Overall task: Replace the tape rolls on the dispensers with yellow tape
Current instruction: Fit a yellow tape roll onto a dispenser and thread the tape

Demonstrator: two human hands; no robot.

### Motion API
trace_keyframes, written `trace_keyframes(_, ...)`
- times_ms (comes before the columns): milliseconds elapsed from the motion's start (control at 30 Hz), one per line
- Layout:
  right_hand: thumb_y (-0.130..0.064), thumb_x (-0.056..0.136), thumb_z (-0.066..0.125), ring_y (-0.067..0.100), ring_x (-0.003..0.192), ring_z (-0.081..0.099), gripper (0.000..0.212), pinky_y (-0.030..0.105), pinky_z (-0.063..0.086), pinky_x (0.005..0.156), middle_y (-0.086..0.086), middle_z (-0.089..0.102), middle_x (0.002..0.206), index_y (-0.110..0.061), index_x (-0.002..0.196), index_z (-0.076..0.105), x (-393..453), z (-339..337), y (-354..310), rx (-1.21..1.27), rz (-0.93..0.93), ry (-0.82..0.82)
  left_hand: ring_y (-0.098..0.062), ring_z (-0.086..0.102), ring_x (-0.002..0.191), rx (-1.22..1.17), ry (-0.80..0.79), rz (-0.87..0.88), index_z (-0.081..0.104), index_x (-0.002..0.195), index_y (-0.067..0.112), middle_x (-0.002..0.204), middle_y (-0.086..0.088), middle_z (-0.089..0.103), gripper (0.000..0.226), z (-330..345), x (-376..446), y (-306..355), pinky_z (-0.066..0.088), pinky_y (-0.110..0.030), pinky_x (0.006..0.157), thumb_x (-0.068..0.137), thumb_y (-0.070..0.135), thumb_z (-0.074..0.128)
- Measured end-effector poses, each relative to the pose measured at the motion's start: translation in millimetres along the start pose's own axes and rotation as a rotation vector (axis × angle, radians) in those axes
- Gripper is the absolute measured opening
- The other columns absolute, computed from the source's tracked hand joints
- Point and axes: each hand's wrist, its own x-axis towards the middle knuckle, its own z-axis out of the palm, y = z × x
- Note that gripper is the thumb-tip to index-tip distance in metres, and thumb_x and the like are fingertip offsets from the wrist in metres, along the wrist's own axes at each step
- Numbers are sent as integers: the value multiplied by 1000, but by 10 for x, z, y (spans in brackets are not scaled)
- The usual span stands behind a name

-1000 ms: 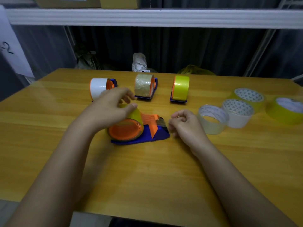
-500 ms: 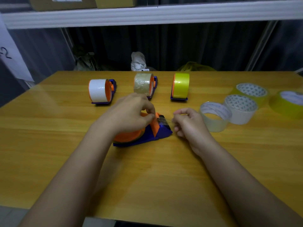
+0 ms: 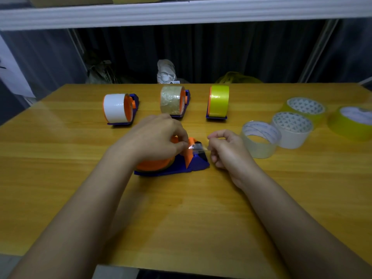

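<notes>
I count four tape dispensers: one under my hands [image 3: 193, 166], one with white tape [image 3: 117, 109], one with clear brownish tape [image 3: 173, 101], one with yellow tape [image 3: 218, 103]. Four loose rolls: one clear [image 3: 259, 147], one white [image 3: 291, 135], two yellow [image 3: 289, 109] [image 3: 348, 128].

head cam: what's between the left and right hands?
A short strip of clear-looking tape spans from the left hand to the right hand, over the near dispenser's orange guide and dark cutter end. Head view.

Both hands [image 3: 159, 137] [image 3: 227, 150] on tape strip [image 3: 198, 147] over near dispenser [image 3: 193, 165].
</notes>
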Motion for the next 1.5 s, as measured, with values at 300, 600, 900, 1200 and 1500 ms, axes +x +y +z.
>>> trace_keyframes(300,-5,85,48,9,46,41,15,20,26,36,-1,46,57,-14,94,57,-15,17,-2,9,100,-76,-6,42,105,-12,-21,16,63,94,41,101,19,52,9,-14,1,1,38,-31,91,90,40,55)
trace_keyframes(600,-5,88,49,9,47,43,14,19,29,36,-1,49,61,-15,95,56,31,3,13,1,90,-34,-5,42,108,10,-16,-4,65,105,36,105,17,47,19,-17,8,25,38,-25,80,91,43,53)
trace_keyframes(900,-9,90,53,9,47,44,10,17,31,36,-2,51,62,-18,95,55,54,4,18,-15,61,-19,-3,40,106,18,-13,1,63,104,37,108,16,44,19,-19,13,34,34,-25,76,92,44,50)
trace_keyframes(1200,-12,93,56,6,49,47,13,18,35,41,-1,54,63,-20,104,53,68,-26,60,-81,-16,-55,-7,42,112,11,-32,-5,64,104,36,118,13,49,20,-38,9,51,41,-28,84,91,46,52)
trace_keyframes(1500,-24,97,54,6,52,49,14,13,34,39,-1,54,67,-19,110,52,90,-11,117,-134,-76,-68,-9,40,107,101,-16,-24,54,97,40,117,12,48,14,-9,6,95,41,-28,78,90,51,52)
